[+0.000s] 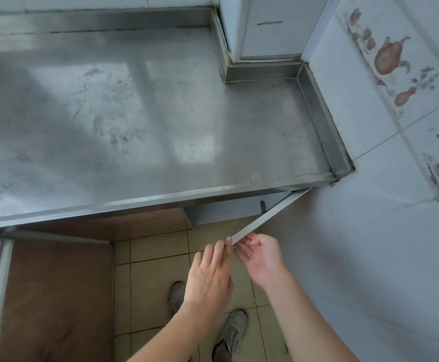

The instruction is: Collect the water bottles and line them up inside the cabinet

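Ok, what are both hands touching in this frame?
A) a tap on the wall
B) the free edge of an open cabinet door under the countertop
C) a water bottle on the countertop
B: the left hand and right hand meet at the edge of the cabinet door swung out below the steel countertop; no bottle is visible.
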